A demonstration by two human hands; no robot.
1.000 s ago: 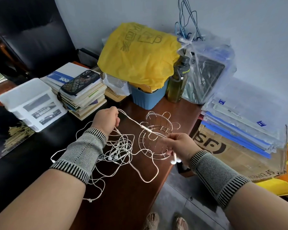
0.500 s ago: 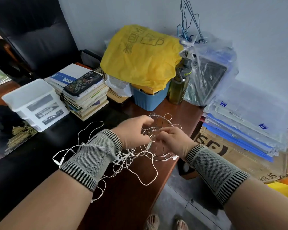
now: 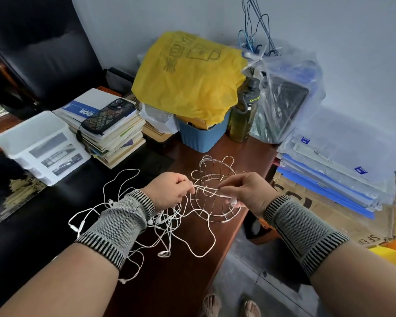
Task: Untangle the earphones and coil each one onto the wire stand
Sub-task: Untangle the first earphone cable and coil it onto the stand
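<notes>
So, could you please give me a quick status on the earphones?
Left hand and right hand both pinch one white cord over the wire stand. Nothing coiled yet. Tangled earphones lie beneath the left wrist.

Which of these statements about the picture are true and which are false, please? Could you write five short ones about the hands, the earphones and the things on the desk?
1. Both hands, left hand and right hand, pinch a white earphone cable. True.
2. The wire stand lies on the floor. False: it stands on the wooden desk.
3. A phone lies on the stack of books. True.
4. The tangled earphones are all coiled on the stand. False: they lie loose on the desk.
5. The yellow bag covers the phone. False: it sits on a blue bin.
</notes>
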